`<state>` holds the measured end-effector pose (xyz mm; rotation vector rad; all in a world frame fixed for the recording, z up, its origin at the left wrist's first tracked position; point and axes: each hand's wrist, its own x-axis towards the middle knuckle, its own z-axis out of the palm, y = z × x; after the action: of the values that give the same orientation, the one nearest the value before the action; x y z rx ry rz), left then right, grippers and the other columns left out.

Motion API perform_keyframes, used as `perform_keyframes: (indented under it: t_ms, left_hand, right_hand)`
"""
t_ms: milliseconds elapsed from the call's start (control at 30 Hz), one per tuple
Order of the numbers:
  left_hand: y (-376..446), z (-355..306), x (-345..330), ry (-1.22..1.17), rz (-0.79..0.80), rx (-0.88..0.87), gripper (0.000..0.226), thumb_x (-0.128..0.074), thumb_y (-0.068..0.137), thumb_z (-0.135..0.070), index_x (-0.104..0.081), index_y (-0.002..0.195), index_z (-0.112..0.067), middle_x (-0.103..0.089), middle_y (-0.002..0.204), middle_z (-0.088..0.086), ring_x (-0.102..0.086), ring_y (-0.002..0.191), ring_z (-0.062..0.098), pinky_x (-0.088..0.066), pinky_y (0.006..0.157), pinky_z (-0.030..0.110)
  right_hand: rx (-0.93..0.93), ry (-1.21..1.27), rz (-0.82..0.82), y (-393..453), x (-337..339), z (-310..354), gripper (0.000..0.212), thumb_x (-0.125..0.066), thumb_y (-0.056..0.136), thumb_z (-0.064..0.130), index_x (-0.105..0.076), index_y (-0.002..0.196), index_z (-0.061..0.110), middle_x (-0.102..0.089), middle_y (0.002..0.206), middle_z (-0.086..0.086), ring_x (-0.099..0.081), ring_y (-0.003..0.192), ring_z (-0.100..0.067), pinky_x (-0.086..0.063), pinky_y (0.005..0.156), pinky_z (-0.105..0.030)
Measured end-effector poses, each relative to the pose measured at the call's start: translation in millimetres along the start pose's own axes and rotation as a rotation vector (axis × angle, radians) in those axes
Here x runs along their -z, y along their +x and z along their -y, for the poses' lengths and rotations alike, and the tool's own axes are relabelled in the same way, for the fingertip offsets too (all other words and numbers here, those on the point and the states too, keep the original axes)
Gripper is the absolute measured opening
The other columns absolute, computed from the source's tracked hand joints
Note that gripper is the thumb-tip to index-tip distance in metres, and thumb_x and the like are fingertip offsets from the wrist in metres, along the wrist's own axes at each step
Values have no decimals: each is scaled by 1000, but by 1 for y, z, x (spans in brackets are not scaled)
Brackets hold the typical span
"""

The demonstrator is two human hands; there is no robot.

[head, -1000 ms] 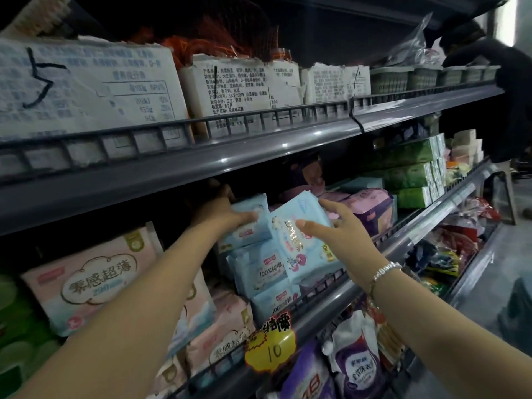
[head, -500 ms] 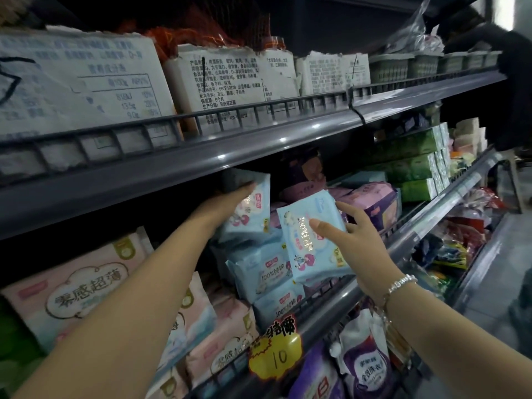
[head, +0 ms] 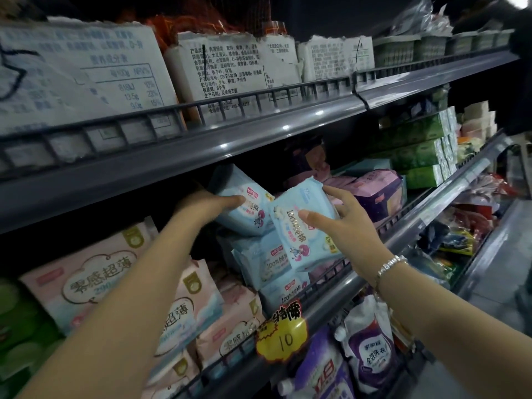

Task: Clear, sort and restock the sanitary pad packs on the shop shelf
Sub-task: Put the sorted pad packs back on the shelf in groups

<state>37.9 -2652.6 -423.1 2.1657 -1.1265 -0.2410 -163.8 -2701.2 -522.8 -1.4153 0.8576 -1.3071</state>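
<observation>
Here, both hands are working in the middle shelf's blue section, each one lifting a pack clear of the stack. The left hand (head: 214,203) is gripping a tilted blue pack (head: 244,207) from its near side, fingers laid across the face with the thumb hidden behind, so the pack is hanging just under the upper shelf (head: 259,131). The right hand (head: 342,223) is pinching a second blue pack (head: 299,228) between thumb on the front and fingers curled round its far edge, holding it upright and face-out (probably so the print can be read for sorting). The two held packs are touching at their inner edges. Beneath them the remaining blue stack (head: 267,266) is resting behind the wire front rail (head: 331,272), and it is likely being emptied pack by pack. Pink packs (head: 95,277) are standing to the left and a purple pack (head: 380,194) is lying to the right, grouped by colour. A yellow price tag (head: 280,335) is clipped to the shelf edge below.
</observation>
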Motion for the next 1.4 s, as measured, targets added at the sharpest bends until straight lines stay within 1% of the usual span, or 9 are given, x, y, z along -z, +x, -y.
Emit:
perform_keyframes:
  t_ms: [167, 333, 467, 800, 967, 1067, 1200, 1267, 1400]
  left_hand:
    - [-3, -2, 15, -139, 177, 22, 23, -70, 86, -28, -56, 84, -9, -61, 104, 9, -55, 89, 20, -48, 77, 30]
    - [24, 6, -10, -541, 76, 73, 40, -61, 94, -25, -54, 126, -1, -55, 121, 6, -55, 96, 23, -41, 94, 31]
    - [59, 7, -31, -460, 53, 127, 52, -49, 100, -31, -43, 139, 4, -50, 137, 19, -49, 126, 32, -39, 107, 40]
    - [121, 35, -66, -385, -44, 190, 53, -39, 104, -31, -39, 140, 8, -43, 144, 24, -44, 130, 37, -36, 107, 38]
    - [126, 34, -72, -541, -152, 216, 46, -44, 104, -25, -36, 142, -1, -44, 142, 19, -50, 115, 31, -38, 101, 39]
    - [118, 28, -72, -598, -145, 211, 31, -44, 104, -22, -52, 125, -2, -54, 120, 11, -50, 76, 27, -45, 77, 35]
    - [97, 6, -58, -547, -162, 163, 35, -32, 107, -23, -56, 119, -1, -57, 110, 12, -58, 91, 34, -49, 70, 25]
    - [81, -4, -48, -572, -101, 146, 36, -40, 103, -36, -59, 104, -6, -60, 93, 12, -56, 71, 27, -48, 59, 26]
    - [44, 6, -35, -764, 194, -133, 26, -59, 92, -35, -64, 111, -17, -69, 100, 1, -62, 107, 22, -49, 91, 31]
  right_hand:
    - [9, -29, 59, 6, -10, 4, 68, -82, 73, 33, -51, 133, 29, -64, 116, 2, -70, 87, -16, -60, 67, -29]
    - [51, -63, 46, 12, -16, 9, 69, -82, 73, 33, -52, 135, 27, -63, 118, 4, -68, 89, -15, -56, 54, -19]
    - [88, -59, 10, 21, -20, 14, 68, -82, 73, 34, -51, 134, 28, -60, 116, 9, -66, 85, -9, -54, 54, -17]
    - [138, -39, 44, 49, -20, -7, 71, -82, 70, 42, -51, 133, 33, -58, 126, 11, -61, 110, -15, -55, 89, -40]
    - [148, -80, 67, 54, -18, -6, 71, -81, 71, 42, -51, 134, 31, -56, 126, 12, -58, 114, -15, -53, 93, -42]
    - [151, -126, 83, 58, -17, -2, 71, -81, 72, 40, -52, 135, 25, -58, 123, 10, -61, 109, -15, -53, 93, -41]
    - [122, -139, 107, 59, -16, 4, 70, -82, 72, 39, -55, 134, 22, -63, 120, 6, -65, 101, -15, -54, 91, -37]
    - [124, -161, 118, 59, -16, 8, 68, -82, 70, 38, -58, 132, 22, -65, 119, 6, -65, 101, -15, -54, 91, -38]
    - [124, -202, 227, 58, -9, 22, 59, -81, 74, 34, -60, 128, 24, -68, 112, 4, -68, 87, -10, -56, 75, -22]
